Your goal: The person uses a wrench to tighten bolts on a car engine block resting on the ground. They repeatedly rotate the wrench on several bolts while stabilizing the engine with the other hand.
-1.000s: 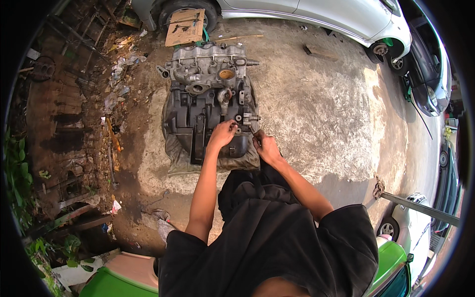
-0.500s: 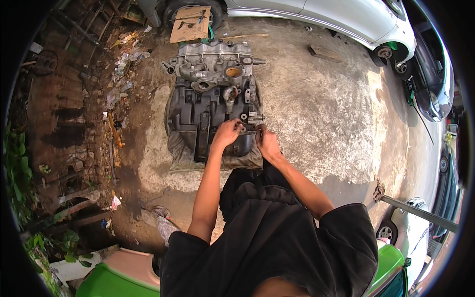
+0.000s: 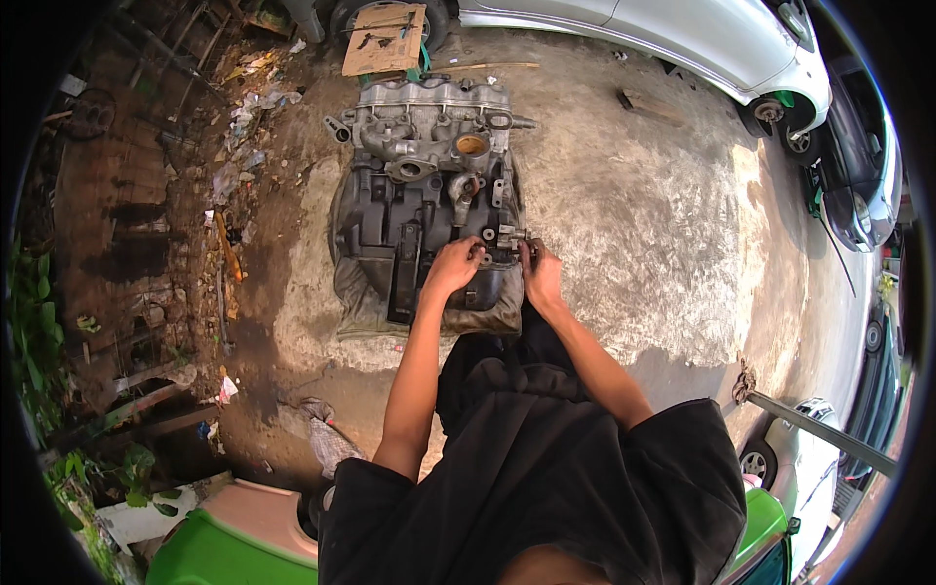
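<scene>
A greasy engine (image 3: pixel 370 224), with dark lower block and silver top, lies on a dirty cloth (image 3: pixel 368 322) in front of me. My left hand (image 3: pixel 455 263) has its fingers curled on the lower block, at a small bracket; what they hold, if anything, is hidden. My right hand (image 3: pixel 541 271) is closed at the block's right edge, just below a silver fitting (image 3: pixel 509 236). Its thumb and fingers grip something small and dark that I cannot make out.
Cardboard (image 3: pixel 383 39) with small dark items leans by a silver car (image 3: pixel 682 49) at the back. A wooden block (image 3: pixel 651 107) lies on the concrete. Littered dirt and planks (image 3: pixel 146 244) run along the left. More vehicles (image 3: pixel 858 185) and a metal bar (image 3: pixel 819 424) are at the right.
My right hand has moved up toward the silver fitting, fingers still closed. My left hand stays on the block. The whole view has shifted slightly, putting the engine further right.
</scene>
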The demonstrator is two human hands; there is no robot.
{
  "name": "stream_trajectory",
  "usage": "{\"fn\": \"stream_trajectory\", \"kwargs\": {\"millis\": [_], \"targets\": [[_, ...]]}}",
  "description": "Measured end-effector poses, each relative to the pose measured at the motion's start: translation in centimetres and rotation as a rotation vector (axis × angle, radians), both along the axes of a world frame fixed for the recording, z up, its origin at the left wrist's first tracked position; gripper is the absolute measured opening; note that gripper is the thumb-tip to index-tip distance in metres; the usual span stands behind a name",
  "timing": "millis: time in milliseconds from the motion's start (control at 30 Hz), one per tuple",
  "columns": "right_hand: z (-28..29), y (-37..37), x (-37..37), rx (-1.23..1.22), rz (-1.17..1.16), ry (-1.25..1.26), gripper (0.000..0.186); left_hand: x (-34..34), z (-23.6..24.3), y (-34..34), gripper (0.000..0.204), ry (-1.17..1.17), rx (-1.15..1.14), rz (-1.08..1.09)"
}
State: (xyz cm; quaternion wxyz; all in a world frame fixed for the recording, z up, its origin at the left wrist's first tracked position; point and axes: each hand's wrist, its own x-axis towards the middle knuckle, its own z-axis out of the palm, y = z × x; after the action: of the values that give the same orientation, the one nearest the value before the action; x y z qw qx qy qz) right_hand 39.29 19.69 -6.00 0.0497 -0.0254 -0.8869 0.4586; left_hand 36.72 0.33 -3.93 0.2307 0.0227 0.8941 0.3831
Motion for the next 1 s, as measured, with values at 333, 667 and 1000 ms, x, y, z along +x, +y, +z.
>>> {"fn": "stream_trajectory", "kwargs": {"millis": [333, 667, 1000], "targets": [[-2.4, 1.1, -5.6, 0.04, 0.079, -0.073, 0.021, -0.2, -0.3, -0.2, 0.03, 0.012, 0.044, 0.013], [-10.2, 1.9, -11.8, -0.033, 0.0, -0.636, 0.039, -0.1, -0.8, -0.3, 0.029, 0.033, 0.084, 0.04], [-9.6, 3.4, -10.4, 0.279, -0.121, -0.324, 0.04, 0.0, -1.4, -0.5, 0.028, 0.049, 0.103, 0.036]]}}
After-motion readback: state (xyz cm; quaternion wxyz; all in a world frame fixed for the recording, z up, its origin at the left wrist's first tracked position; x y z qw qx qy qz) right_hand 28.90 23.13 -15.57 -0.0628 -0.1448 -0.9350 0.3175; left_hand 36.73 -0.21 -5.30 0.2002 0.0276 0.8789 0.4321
